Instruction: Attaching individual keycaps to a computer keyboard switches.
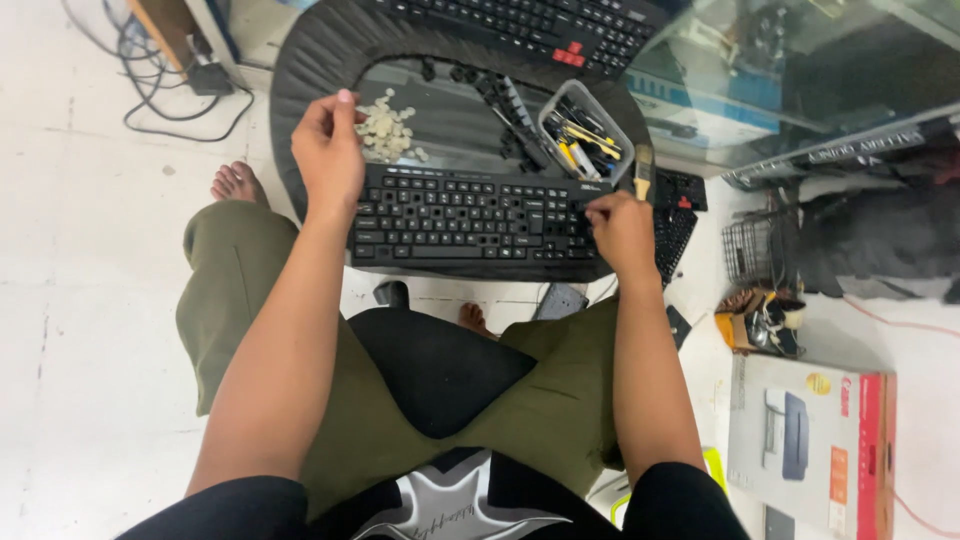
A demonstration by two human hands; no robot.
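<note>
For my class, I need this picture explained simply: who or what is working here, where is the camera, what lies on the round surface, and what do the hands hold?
There is no machine: a seated person works with two bare hands. The single camera sits on their head and looks down, so you see their arms and lap. On a round black surface lies a black keyboard, a heap of small pale rubbery pieces, loose black keycaps and a clear tub of tools. A second keyboard lies beyond. The left hand is raised by the pale heap, fingers pinched; whether they hold a piece is unclear. The right hand rests on the near keyboard's right end.
</note>
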